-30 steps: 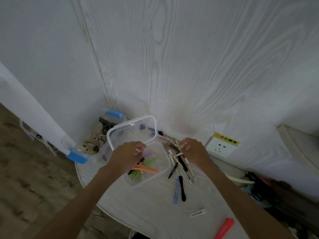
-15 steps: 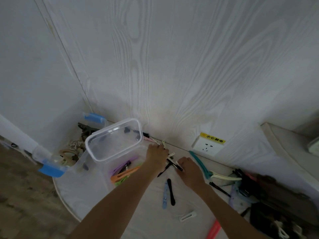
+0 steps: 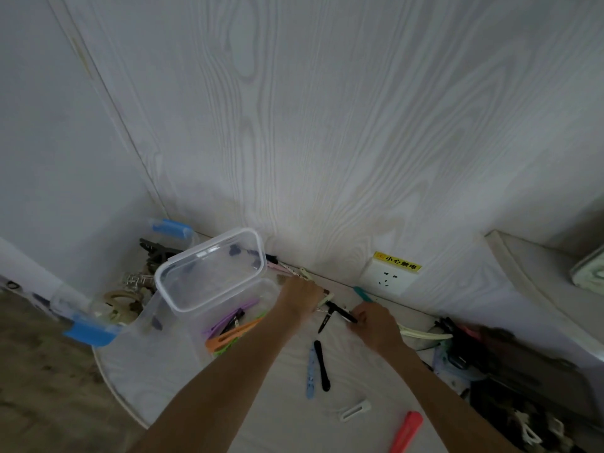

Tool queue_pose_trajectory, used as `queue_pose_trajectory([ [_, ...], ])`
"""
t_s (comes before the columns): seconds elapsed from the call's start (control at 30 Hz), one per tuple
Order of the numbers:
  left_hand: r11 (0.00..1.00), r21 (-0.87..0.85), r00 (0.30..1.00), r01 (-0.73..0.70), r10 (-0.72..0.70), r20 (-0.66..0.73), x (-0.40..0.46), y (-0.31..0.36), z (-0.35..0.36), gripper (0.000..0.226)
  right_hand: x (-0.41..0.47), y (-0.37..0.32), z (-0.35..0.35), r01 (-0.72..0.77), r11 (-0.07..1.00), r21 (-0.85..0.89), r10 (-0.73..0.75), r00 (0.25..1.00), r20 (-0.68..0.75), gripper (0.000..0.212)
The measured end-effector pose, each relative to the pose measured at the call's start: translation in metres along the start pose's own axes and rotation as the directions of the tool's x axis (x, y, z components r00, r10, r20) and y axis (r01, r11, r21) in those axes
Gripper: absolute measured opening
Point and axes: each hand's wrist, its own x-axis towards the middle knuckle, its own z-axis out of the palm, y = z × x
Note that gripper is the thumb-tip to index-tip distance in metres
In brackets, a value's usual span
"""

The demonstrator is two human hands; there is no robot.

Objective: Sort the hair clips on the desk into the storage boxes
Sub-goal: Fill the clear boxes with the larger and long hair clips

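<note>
Both hands worked the clip pile: right hand (image 3: 376, 325) pinched a slim black hair clip (image 3: 341, 312); left hand (image 3: 302, 297) curled over pale clips, grip hidden, can't tell. Near: red clip (image 3: 407, 431), white clip (image 3: 354, 410), blue + black pair (image 3: 317, 367) still loose on the white desk (image 3: 277, 403). Farther: clear plastic storage box (image 3: 209, 325) w/ a few coloured clips. Approx. early-mid sorting.

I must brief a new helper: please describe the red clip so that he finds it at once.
Start at the wall socket and come straight toward the near desk edge. The red clip lies there alone, beside a small white clip. It is the only red one.
</note>
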Motion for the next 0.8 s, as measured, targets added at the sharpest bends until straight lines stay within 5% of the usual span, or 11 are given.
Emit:
queue_pose_trajectory([
  [0.2, 0.963, -0.261, 0.980, -0.065, 0.013, -0.197, -0.024, -0.020, -0.004, 0.021, -0.001, -0.001, -0.012, 0.037, 0.999, 0.029, -0.037, 0.999, -0.019, 0.007],
  [0.3, 0.850, -0.525, 0.913, -0.041, -0.182, -0.366, -0.046, -0.029, -0.023, 0.024, 0.000, -0.001, -0.024, 0.019, 0.981, 0.191, -0.024, 0.999, 0.023, 0.033],
  [0.37, 0.778, -0.627, 0.877, -0.016, -0.290, -0.383, -0.066, -0.042, -0.030, 0.024, -0.001, -0.006, -0.034, -0.002, 0.937, 0.348, -0.008, 1.000, 0.027, 0.029],
  [0.53, 0.779, -0.575, 0.923, 0.251, -0.372, -0.101, -0.112, -0.089, -0.010, 0.023, -0.009, -0.051, -0.058, 0.132, 0.831, 0.540, -0.214, 0.972, 0.093, 0.023],
  [0.7, 0.784, -0.456, 0.906, 0.421, -0.389, 0.169, -0.134, -0.107, 0.008, 0.029, -0.010, -0.117, -0.048, 0.296, 0.783, 0.547, -0.466, 0.862, 0.201, 0.023],
  [0.8, 0.799, -0.418, 0.902, 0.432, -0.379, 0.206, -0.137, -0.111, 0.011, 0.031, -0.010, -0.143, -0.025, 0.409, 0.793, 0.452, -0.554, 0.794, 0.252, 0.017],
])
